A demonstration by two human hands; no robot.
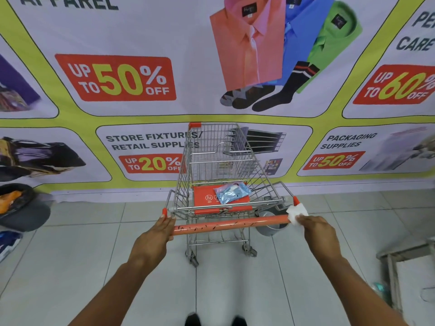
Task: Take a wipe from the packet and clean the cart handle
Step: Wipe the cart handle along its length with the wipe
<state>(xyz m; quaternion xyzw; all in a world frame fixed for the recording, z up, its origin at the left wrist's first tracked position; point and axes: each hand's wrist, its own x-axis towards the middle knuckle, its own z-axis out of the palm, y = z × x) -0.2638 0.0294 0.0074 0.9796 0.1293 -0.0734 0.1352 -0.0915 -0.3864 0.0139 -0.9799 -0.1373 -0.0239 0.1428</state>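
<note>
Now the right hand presses the wipe around the handle at centre right; sweep leftward firmly while the left hand, clamped on it, steadies the cart.

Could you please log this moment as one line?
wipe in right hand, on handle right end | left hand grips left end | packet in cart

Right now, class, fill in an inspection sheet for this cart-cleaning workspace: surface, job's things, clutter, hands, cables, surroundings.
Surface: pale floor tiles.
Job's things: orange cart handle with dark scribbles along it; white wipe at its right end; blue wipe packet on the orange child seat.
Clutter: bags on the floor at left; metal stool at right.
Hands: left hand grips the handle's left end; right hand presses the wipe on it.
Cables: nothing seen.
Surroundings: sale banner behind the cart.
</note>
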